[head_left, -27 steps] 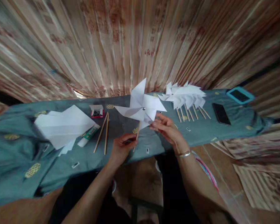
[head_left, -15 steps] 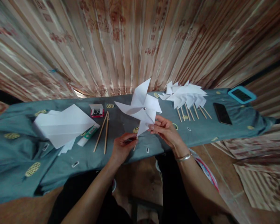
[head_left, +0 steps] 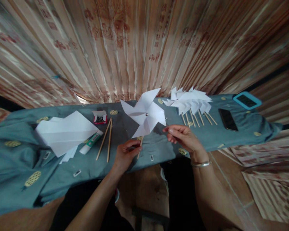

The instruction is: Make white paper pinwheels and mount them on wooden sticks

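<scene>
You are pinching the wooden stick (head_left: 141, 141) of a white paper pinwheel (head_left: 156, 114) between the thumb and fingers of your left hand (head_left: 127, 154); its blades are spreading just above, near the frame's centre. Your right hand (head_left: 183, 137) is hovering just right of the blades, apart from them, fingers loosely bent, with nothing visible in its grasp. Right of centre, more pinwheels (head_left: 195, 98) are lying in an overlapping row on the teal cloth (head_left: 163, 149). Left of centre, two loose sticks (head_left: 109, 141) are resting beside a glue tube (head_left: 91, 142) and white paper sheets (head_left: 67, 131).
</scene>
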`<state>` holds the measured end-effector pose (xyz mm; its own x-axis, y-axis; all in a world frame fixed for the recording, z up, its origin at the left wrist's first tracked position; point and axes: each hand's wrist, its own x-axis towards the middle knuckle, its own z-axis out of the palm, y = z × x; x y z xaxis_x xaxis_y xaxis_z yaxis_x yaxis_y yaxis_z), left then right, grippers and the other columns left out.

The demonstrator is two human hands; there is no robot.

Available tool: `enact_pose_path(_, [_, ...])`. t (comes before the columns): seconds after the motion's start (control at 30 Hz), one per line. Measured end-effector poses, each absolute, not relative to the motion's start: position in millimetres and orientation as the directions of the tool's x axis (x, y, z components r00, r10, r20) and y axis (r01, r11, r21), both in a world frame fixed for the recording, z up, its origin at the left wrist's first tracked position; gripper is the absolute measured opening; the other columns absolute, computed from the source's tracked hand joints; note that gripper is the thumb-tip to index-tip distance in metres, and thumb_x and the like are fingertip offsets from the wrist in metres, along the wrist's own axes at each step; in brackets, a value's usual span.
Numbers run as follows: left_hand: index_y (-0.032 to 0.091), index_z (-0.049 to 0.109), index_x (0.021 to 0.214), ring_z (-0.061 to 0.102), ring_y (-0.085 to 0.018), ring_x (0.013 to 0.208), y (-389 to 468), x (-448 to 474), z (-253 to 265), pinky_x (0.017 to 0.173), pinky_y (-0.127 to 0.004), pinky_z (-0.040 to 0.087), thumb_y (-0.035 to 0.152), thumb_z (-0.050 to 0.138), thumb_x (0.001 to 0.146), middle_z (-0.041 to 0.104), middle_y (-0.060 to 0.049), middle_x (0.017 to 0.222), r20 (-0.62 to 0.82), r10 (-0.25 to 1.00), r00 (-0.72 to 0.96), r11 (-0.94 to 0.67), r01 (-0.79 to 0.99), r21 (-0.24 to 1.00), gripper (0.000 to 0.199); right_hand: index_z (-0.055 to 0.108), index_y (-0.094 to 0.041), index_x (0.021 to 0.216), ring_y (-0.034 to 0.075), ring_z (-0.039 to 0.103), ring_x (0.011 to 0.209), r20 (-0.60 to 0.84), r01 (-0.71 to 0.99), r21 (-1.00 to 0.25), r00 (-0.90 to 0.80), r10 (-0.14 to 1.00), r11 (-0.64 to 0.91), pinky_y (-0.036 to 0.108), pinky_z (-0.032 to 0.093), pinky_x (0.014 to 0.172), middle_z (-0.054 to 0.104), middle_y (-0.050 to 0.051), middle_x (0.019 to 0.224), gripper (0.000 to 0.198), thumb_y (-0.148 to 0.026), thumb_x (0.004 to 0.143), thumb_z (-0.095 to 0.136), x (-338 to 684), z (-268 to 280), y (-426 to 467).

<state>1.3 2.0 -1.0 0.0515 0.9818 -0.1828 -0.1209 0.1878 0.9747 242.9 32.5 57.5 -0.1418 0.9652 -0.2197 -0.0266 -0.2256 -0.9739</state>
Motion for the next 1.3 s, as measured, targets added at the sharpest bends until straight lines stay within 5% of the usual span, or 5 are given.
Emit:
enact_pose_path(0.07, [0.018,0.078,0.079,0.067,-0.017,0.074,2,1,-1,0.070,-0.027,0.054,0.027,0.079,0.059,0.076,-0.004,0.081,-0.182,0.981,0.069,0.189,-0.102,0.977,0.022,0.077,-0.020,0.080,0.005,0.046,0.041,-0.113,-0.105,-0.988,0.016,0.993,-0.111,0.018,0.034,0.038,0.065,-0.003,0.053,0.028,-0.044,0.067,0.082,250,58,36])
enact_pose_path(0.17, [0.018,0.078,0.079,0.067,-0.018,0.074,1,1,-2,0.070,-0.027,0.054,0.026,0.078,0.060,0.075,-0.004,0.080,-0.178,0.978,0.105,0.186,-0.077,0.979,0.020,0.076,-0.025,0.084,0.008,0.059,0.055,0.041,-0.171,-0.982,0.247,0.968,0.085,0.019,0.046,0.050,0.073,-0.002,0.071,0.026,-0.038,0.063,0.085,249,54,45])
enact_pose_path(0.33, [0.018,0.078,0.078,0.066,-0.017,0.071,0,3,-6,0.066,-0.025,0.052,0.026,0.077,0.059,0.074,-0.004,0.077,-0.176,0.973,0.147,0.187,-0.067,0.980,0.020,0.075,-0.028,0.095,0.016,0.068,0.095,0.104,-0.095,-0.987,0.246,0.964,0.131,0.031,0.054,0.085,0.077,0.001,0.098,0.038,-0.035,0.060,0.086,235,43,58])
enact_pose_path(0.57, [0.018,0.078,0.078,0.066,-0.017,0.073,1,3,-5,0.067,-0.026,0.053,0.026,0.076,0.060,0.074,-0.004,0.079,-0.167,0.977,0.135,0.173,-0.038,0.984,0.020,0.075,-0.025,0.089,0.012,0.062,0.064,0.007,-0.108,-0.994,0.234,0.972,0.033,0.027,0.052,0.065,0.074,-0.003,0.074,0.037,-0.037,0.056,0.087,231,39,56])
enact_pose_path(1.3, [0.019,0.077,0.078,0.067,-0.016,0.073,2,3,0,0.067,-0.025,0.054,0.024,0.076,0.062,0.074,-0.003,0.080,-0.143,0.988,0.063,0.147,-0.063,0.987,0.017,0.071,-0.022,0.067,0.010,0.053,0.051,-0.116,0.005,-0.993,0.037,0.993,-0.116,0.025,0.042,0.053,0.067,-0.002,0.058,0.035,-0.053,0.057,0.084,199,46,36])
